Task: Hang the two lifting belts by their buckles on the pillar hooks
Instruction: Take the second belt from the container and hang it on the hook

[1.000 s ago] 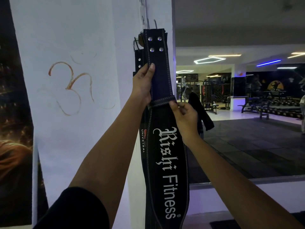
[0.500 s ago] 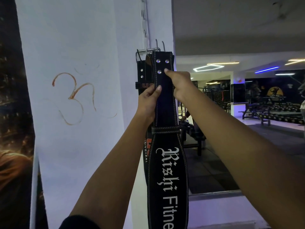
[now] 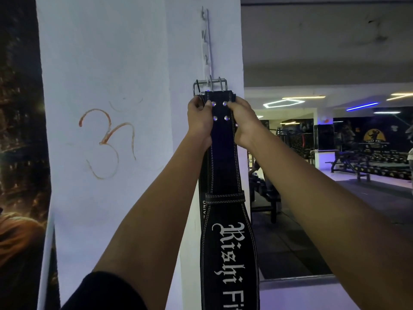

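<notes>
A black lifting belt [image 3: 223,166] with white "Rishi Fitness" lettering hangs upright against the white pillar [image 3: 125,63]. Its steel buckle [image 3: 210,85] sits at the foot of a vertical metal hook strip [image 3: 206,41] on the pillar. My left hand [image 3: 200,121] grips the belt's left edge just under the buckle. My right hand [image 3: 242,121] grips the right edge at the same height. A second black belt [image 3: 203,198] lies directly behind the first, only its left edge and part of a white word showing.
An orange symbol [image 3: 107,142] is drawn on the pillar face. A dark poster [image 3: 20,153] covers the wall at left. To the right, a gym floor with benches [image 3: 357,164] and machines stretches under ceiling lights.
Both hands have slid up the front belt to just under the buckle, one on each edge. The buckle now sits at the bottom of the hook strip.
</notes>
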Action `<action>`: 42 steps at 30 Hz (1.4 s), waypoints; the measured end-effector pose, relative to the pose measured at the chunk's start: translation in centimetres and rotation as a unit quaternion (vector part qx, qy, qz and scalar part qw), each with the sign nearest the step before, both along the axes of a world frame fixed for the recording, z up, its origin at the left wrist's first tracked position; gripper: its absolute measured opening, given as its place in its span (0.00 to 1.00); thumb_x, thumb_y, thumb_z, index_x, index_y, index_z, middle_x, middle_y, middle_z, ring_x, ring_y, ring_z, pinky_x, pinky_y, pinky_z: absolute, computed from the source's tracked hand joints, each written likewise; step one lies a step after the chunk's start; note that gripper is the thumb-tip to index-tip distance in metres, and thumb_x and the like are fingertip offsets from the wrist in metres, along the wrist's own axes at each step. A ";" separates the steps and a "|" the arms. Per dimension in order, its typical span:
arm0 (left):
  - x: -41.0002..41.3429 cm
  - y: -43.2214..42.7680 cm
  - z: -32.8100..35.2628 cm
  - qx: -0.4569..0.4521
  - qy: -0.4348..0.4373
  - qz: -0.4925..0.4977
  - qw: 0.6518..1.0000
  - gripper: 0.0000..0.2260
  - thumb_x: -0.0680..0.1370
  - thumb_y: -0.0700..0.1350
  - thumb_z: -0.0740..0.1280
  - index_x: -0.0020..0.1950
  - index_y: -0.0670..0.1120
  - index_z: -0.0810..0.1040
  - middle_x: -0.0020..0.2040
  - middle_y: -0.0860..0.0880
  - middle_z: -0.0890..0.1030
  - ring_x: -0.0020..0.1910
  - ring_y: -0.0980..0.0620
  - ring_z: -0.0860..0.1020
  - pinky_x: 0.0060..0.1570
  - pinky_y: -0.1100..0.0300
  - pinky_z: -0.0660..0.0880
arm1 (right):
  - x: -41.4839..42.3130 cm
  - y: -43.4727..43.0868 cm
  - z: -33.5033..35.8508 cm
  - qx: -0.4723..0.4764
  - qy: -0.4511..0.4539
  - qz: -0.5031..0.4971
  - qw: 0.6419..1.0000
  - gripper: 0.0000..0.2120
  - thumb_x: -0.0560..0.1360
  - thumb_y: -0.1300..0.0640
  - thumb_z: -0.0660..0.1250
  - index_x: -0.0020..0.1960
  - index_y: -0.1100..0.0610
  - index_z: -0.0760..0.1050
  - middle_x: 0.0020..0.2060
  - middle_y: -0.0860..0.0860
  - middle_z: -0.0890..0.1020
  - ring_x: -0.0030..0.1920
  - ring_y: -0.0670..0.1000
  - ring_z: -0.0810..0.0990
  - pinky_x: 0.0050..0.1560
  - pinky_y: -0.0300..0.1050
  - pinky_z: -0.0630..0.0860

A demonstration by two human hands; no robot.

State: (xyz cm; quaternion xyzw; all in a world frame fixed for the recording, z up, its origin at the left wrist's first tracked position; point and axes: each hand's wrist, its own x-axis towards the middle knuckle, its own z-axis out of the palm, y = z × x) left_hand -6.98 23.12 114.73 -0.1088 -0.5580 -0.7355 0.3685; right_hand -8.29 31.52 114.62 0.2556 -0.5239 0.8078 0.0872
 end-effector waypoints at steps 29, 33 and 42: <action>-9.5 -2.9 5.5 -0.019 0.090 0.060 0.994 0.08 0.79 0.51 0.60 0.54 0.49 0.72 0.43 0.47 0.76 0.42 0.47 0.74 0.35 0.57 0.70 | -10.6 -4.8 7.5 -0.070 0.092 -0.115 0.987 0.07 0.78 0.55 0.61 0.44 0.56 0.74 0.33 0.51 0.74 0.35 0.52 0.72 0.40 0.47 0.72; -11.6 -3.4 8.2 -0.035 0.118 0.099 0.987 0.10 0.80 0.51 0.58 0.47 0.47 0.74 0.39 0.48 0.76 0.37 0.50 0.73 0.28 0.62 0.67 | -12.2 -5.1 9.8 -0.088 0.093 -0.102 0.987 0.09 0.78 0.51 0.62 0.45 0.53 0.78 0.33 0.48 0.76 0.31 0.49 0.72 0.33 0.43 0.69; -15.9 -5.0 14.0 -0.032 0.136 0.116 0.983 0.11 0.80 0.48 0.60 0.43 0.45 0.75 0.37 0.48 0.75 0.36 0.47 0.74 0.28 0.60 0.70 | -16.6 -6.4 15.3 -0.107 0.124 -0.076 0.984 0.09 0.76 0.54 0.66 0.49 0.58 0.82 0.33 0.51 0.78 0.40 0.54 0.78 0.50 0.57 0.80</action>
